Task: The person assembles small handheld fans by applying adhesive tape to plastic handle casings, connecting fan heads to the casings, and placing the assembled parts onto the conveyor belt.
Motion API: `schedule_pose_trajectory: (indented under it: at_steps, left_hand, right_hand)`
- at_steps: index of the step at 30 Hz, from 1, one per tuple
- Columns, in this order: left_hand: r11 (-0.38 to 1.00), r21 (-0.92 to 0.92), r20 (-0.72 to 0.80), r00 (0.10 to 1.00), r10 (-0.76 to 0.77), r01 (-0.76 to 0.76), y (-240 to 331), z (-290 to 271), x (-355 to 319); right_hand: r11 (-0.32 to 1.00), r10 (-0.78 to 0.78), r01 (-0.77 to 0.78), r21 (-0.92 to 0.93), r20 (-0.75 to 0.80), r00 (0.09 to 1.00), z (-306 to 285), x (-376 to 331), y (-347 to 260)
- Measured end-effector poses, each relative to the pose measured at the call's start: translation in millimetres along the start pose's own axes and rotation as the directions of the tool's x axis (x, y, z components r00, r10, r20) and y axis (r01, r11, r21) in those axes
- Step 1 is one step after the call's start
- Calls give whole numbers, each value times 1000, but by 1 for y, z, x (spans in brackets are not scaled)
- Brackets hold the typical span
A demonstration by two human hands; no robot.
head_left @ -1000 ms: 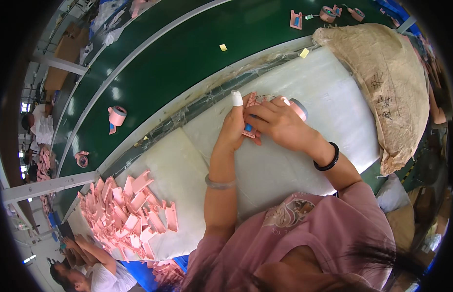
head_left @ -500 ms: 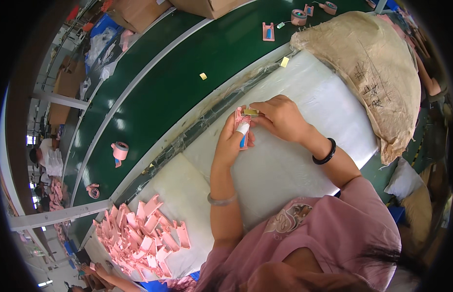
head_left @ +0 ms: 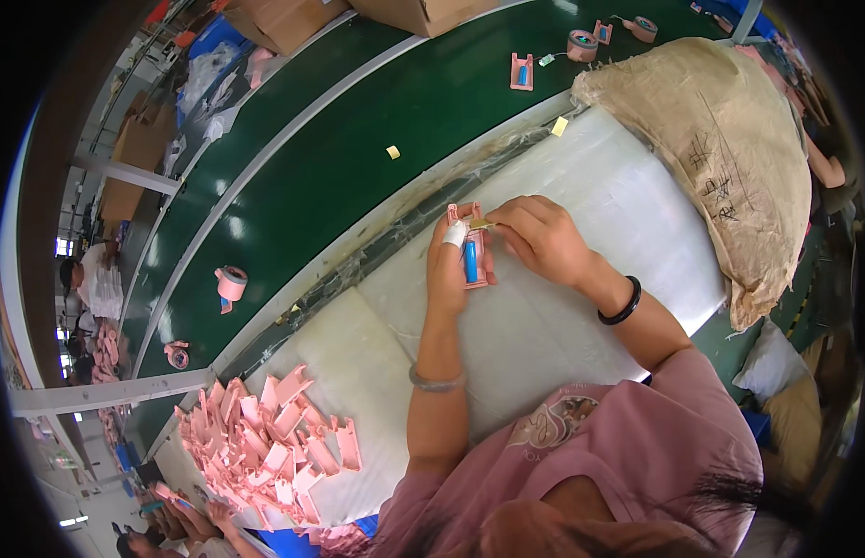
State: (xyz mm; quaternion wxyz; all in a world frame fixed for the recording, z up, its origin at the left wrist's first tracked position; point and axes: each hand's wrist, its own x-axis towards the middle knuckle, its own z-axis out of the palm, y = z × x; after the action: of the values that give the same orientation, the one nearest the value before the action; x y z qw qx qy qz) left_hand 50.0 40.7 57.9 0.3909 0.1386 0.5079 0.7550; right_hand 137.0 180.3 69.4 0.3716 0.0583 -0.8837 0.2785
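My left hand (head_left: 448,270) holds a small pink plastic holder (head_left: 469,244) with a blue cylinder in it, upright above the white table top (head_left: 562,316). A white bandage wraps that hand's index fingertip. My right hand (head_left: 536,234) pinches a small yellowish strip (head_left: 481,224) against the holder's upper edge. I wear a black band on the right wrist and a thin bracelet on the left.
A heap of several pink holders (head_left: 265,432) lies at the table's near left. Beyond the table runs a green conveyor belt (head_left: 358,112) carrying a finished pink piece (head_left: 521,72) and pink tape rolls (head_left: 231,282). A large brown sack (head_left: 720,149) lies right. Other people work at the far left.
The view has tilted and both hands now sit lower and more central. The holder with the blue cylinder is turned up between my hands, with the right fingers at its top.
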Motion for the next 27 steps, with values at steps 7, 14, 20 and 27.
schedule_pose_trajectory:
  at_steps: [7, 14, 20, 27]
  left_hand:
    - [990, 76, -4, 993, 120, -119, -8, -3, 1]
    - [960, 121, 28, 967, 252, -253, -8, 4, -4]
    - [953, 125, 81, 960, 267, -276, -10, 2, -5]
    - [949, 117, 104, 954, 282, -293, -10, 5, -6]
  right_hand:
    - [999, 17, -16, 34, -10, 1000, 8, -3, 0]
    - [996, -91, 91, -3, -17, 996, 5, -2, 3]
    - [997, -82, 82, 7, -20, 996, 1, 0, 1]
    - [997, -69, 69, 19, -17, 997, 2, -1, 2]
